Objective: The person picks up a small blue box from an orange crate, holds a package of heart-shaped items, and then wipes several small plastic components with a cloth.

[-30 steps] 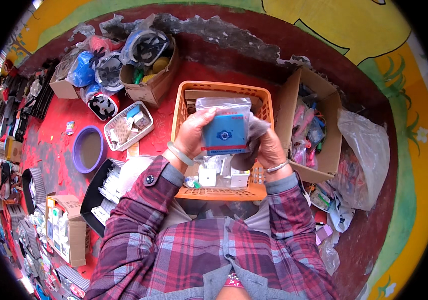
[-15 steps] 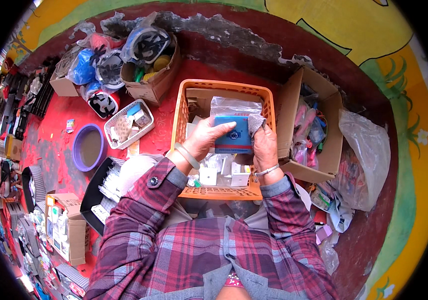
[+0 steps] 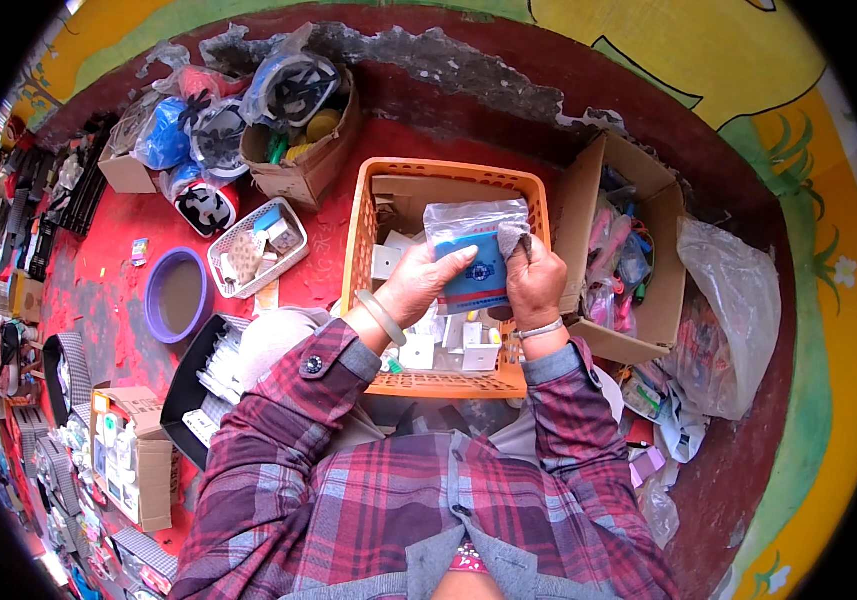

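Observation:
A flat blue packet with a clear plastic flap along its far edge is held above an orange plastic basket. My left hand grips its left side, thumb lying across the front. My right hand is closed at the packet's right edge and pinches a crumpled grey cloth against it. Below the hands, small white boxes and other white pieces lie in the basket, which has cardboard along its far side. The fingers behind the packet are hidden.
Right of the basket stands an open cardboard box of bagged items, beside a large clear plastic bag. To the left are a purple basin of water, a white tray and a black bin. Bagged goods fill boxes farther back.
The packet has tilted, its right side turned up a little, and shifted slightly right. Both hands moved with it, and the cloth sits higher on its right edge.

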